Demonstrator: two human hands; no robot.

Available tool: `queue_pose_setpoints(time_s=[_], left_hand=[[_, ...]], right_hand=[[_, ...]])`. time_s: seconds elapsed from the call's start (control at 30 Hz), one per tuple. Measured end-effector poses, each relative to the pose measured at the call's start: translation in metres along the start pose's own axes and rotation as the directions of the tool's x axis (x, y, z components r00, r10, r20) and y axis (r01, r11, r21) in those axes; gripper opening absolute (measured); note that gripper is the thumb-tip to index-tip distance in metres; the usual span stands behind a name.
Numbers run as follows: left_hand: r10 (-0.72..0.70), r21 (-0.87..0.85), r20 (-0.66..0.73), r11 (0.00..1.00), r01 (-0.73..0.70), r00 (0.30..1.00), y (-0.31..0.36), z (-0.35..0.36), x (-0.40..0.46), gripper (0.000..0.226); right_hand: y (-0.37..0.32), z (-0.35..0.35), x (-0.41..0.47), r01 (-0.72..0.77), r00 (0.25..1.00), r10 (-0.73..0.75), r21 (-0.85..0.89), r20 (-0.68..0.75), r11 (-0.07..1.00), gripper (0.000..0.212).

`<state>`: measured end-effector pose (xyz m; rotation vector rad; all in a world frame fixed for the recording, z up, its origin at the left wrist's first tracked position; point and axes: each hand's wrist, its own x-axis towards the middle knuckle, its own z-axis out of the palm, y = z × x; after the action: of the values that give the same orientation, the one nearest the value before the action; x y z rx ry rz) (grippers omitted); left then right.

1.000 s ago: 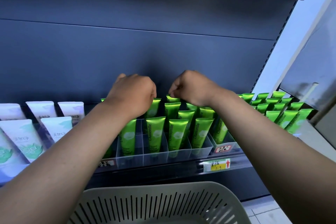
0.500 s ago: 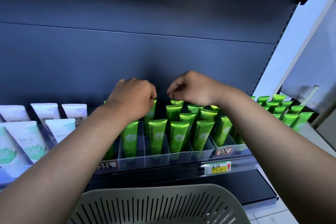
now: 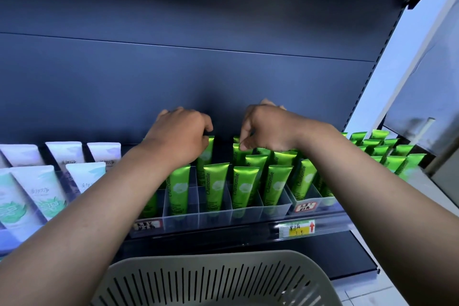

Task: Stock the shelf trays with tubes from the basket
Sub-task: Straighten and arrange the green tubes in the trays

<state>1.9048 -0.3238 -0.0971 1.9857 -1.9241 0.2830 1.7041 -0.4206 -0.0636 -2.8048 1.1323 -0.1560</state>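
At far left, pale tubes stood in their own rows, untouched. The left hand was curled over a back-row green tube in the clear divided tray; whether its fingers actually gripped the tube could not be told, since the knuckles hid them. The right hand pinched the crimped top of another back-row tube between thumb and finger. More green tubes filled the tray to the right. The basket sat below the shelf, its contents out of view. The upright tubes looked top-heavy, so a forearm brushing the front row could probably tip several across the dividers.
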Motion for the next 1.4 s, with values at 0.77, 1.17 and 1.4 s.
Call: queue_pose_setpoints(time_s=[0.77, 1.17, 1.4], left_hand=[[0.264, -0.146, 0.14, 0.959, -0.244, 0.954, 0.055, -0.017, -0.018, 0.018], [0.252, -0.128, 0.131, 0.963, -0.236, 0.959, 0.059, -0.002, -0.023, 0.019], [0.215, -0.183, 0.119, 0.964, -0.191, 0.969, 0.062, -0.004, -0.024, 0.017]], right_hand=[[-0.007, -0.033, -0.028, -0.017, 0.992, 0.015, 0.016, 0.128, 1.0, 0.015], [-0.015, -0.018, -0.032, -0.003, 0.997, 0.008, -0.056, 0.078, 0.998, 0.01], [-0.013, -0.015, -0.029, -0.003, 0.997, 0.004, -0.019, 0.072, 1.0, 0.007]])
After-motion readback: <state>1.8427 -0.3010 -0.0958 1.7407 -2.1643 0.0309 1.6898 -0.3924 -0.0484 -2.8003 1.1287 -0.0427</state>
